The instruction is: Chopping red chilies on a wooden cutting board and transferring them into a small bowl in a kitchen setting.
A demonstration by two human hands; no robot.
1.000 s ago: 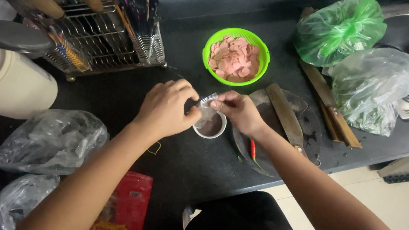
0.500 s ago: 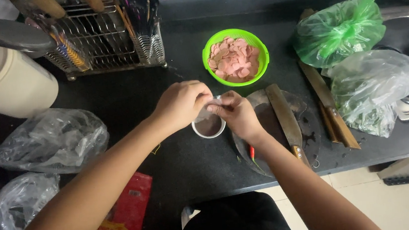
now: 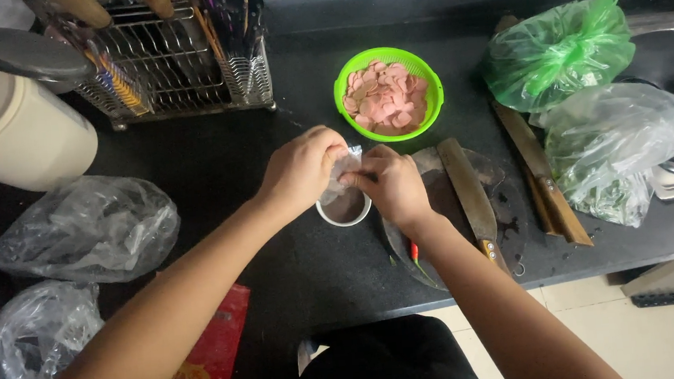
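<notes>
So we're looking down at a black stone countertop (image 3: 213, 168), and both hands are bunched together right over a small white round cup (image 3: 344, 209) with something dark brownish inside. Our left hand (image 3: 300, 168) and right hand (image 3: 392, 183) are each pinched closed on the same small crinkly clear plastic packet (image 3: 343, 168), fingers tight on it from either side, knuckles nearly touching. The packet sits just above the cup's rim, between the two hands.

Just beyond the hands is a bright green round plastic basket (image 3: 388, 93) full of thin pink sliced meat rounds. To the right of the cup there's a dark round chopping board (image 3: 500, 199) with a broad cleaver with a wooden handle (image 3: 469, 194) lying on it, plus a little red chili (image 3: 414, 251) at the board's near edge, beside our right wrist.

Farther right we've got a knotted green plastic bag (image 3: 560, 48) and a clear plastic bag of leafy greens (image 3: 614, 149). Back left stands a wire dish rack (image 3: 171, 58), next to a cream-coloured round container with a dark lid (image 3: 6, 121). Crumpled clear bags (image 3: 84, 228) lie on the left.
</notes>
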